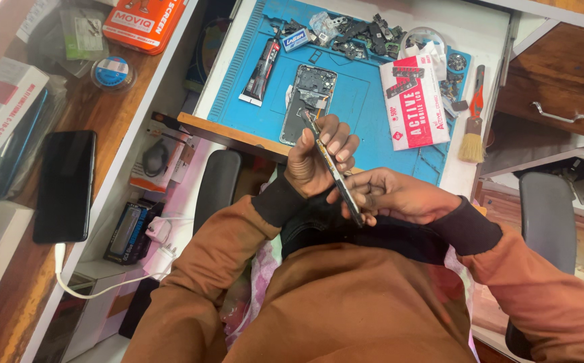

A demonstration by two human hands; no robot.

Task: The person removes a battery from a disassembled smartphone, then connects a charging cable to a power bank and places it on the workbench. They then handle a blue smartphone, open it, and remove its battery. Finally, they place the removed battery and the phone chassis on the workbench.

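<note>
We hold a thin phone panel (335,171) edge-on between both hands, above our lap just in front of the blue work mat (359,101); it looks slim, dark and glossy, with a pale rim. Our left hand (319,161) clasps its upper part and our right hand (389,195) pinches the lower end. Bending it could crack it, and a slip could drop it, away from the opened phone (308,101) on the mat.

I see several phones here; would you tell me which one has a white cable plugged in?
The black phone lying screen-up on the wooden desk at the left; the opened phone on the blue mat has no cable.
</note>
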